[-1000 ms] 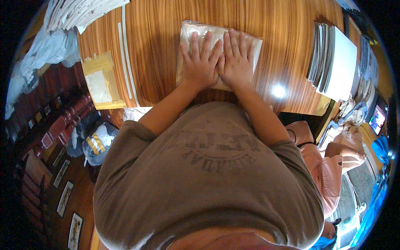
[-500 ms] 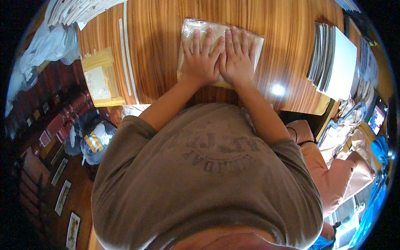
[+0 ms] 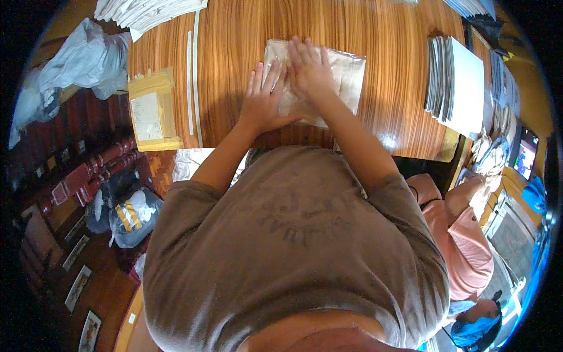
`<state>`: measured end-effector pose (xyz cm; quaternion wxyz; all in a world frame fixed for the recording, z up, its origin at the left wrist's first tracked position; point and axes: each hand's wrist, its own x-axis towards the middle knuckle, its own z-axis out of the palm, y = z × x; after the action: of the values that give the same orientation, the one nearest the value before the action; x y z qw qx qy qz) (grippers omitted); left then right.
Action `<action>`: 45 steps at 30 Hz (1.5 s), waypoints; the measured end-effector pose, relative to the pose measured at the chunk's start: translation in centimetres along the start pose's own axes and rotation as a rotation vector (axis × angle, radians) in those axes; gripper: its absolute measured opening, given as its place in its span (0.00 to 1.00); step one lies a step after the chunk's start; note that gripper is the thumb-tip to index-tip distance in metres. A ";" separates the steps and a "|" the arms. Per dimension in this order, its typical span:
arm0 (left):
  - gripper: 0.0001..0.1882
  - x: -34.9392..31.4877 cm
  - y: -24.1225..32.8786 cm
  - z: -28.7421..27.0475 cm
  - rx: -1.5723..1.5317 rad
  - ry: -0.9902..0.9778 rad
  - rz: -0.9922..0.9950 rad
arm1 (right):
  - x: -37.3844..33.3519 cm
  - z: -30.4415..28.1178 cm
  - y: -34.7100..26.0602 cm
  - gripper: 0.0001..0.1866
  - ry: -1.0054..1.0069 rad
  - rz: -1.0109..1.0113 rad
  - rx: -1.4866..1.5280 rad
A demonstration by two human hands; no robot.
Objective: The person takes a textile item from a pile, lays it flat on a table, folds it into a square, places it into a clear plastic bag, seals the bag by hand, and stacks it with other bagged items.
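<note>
On the middle of the striped wooden table [image 3: 399, 70], both hands lie flat and open, palms down, on a clear plastic bag with a tan folded thing inside [image 3: 346, 76]. The left hand [image 3: 264, 100] spreads its fingers over the bag's near left corner, half on the bag and half on the wood. The right hand [image 3: 308, 67] presses the bag's left part just beside it, the two hands touching along their inner edges. Neither hand grips anything. The right forearm crosses the bag's near edge and hides part of it; the person's brown shirt [image 3: 293, 246] covers the table's near rim.

Left of the hands, well apart, two long white strips [image 3: 192, 82] lie along the grain, and past them sits a yellow padded envelope with a white label [image 3: 149, 111]. A stack of white sheets [image 3: 149, 10] lies at the far left corner. To the right stands a stack of flat white-topped packs [image 3: 454, 82] near the table's edge. A grey plastic bag [image 3: 82, 58] rests off the table to the left. Another person in pink [image 3: 463, 240] sits low at the right.
</note>
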<state>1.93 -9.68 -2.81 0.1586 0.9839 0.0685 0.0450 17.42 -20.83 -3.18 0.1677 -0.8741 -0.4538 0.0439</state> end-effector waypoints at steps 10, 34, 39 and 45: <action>0.48 0.2 -0.5 -1.4 -0.717 0.224 -0.484 | -2.8 -7.5 7.1 0.32 0.253 0.402 0.074; 0.27 -0.4 -2.3 -8.7 -0.069 -0.291 -0.637 | -12.8 -6.9 7.2 0.21 0.214 0.402 0.127; 0.29 3.8 2.6 -2.9 0.109 0.090 -0.224 | -5.3 -3.8 3.6 0.29 0.319 0.076 -0.080; 0.32 5.8 5.2 2.7 0.073 0.126 -0.090 | -4.4 -1.8 3.0 0.33 0.021 0.112 -0.070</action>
<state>8.56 -14.49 -3.29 0.1199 0.9802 0.1241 0.0973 17.57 -26.46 -2.79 0.1391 -0.9038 -0.4037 0.0284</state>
